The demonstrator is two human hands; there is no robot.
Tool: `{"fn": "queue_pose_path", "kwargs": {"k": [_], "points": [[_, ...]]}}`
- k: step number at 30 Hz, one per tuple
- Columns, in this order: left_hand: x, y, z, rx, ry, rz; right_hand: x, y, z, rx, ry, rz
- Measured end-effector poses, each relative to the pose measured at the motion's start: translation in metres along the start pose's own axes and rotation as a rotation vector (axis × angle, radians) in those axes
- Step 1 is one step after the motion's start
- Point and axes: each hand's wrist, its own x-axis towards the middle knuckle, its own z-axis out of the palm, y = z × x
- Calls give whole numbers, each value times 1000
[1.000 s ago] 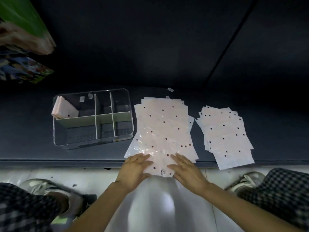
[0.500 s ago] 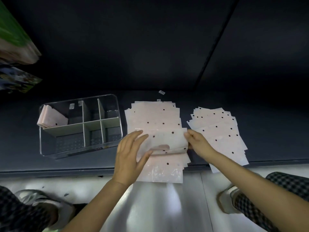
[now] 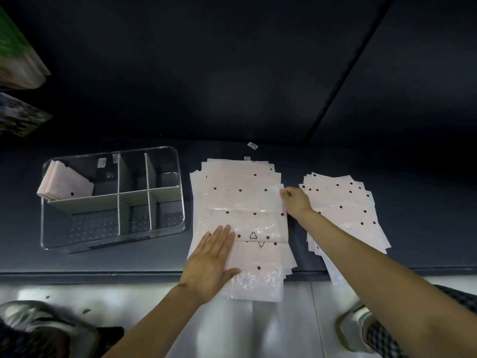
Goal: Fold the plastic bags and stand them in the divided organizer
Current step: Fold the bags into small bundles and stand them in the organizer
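From the head view, the left hand [image 3: 210, 264] lies flat, fingers straight, on the bag [image 3: 247, 220] atop the middle stack [image 3: 258, 282]. The right hand [image 3: 294, 201] pinches that bag's folded far corner; its fingertips are hidden. The organizer [image 3: 178, 202] sits left, folded bags [image 3: 64, 186] leaning in its far-left compartment.

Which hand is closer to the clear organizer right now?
Left. The left hand lies flat on the middle bag pile, just right of the organizer. The right hand pinches a bag edge on that pile's far side.
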Motion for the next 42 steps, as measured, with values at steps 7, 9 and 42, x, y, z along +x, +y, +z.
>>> {"fn": "queue_pose_path", "kwargs": {"k": [7,9,42], "points": [[8,-5,28,20,-175,-36,-38,-1,10,-263,337,-348],[9,-4,28,31,-178,-43,-65,4,27,-446,148,-721],[18,-42,-22,-498,100,-197,-97,42,-30,-159,-351,-545]]}}
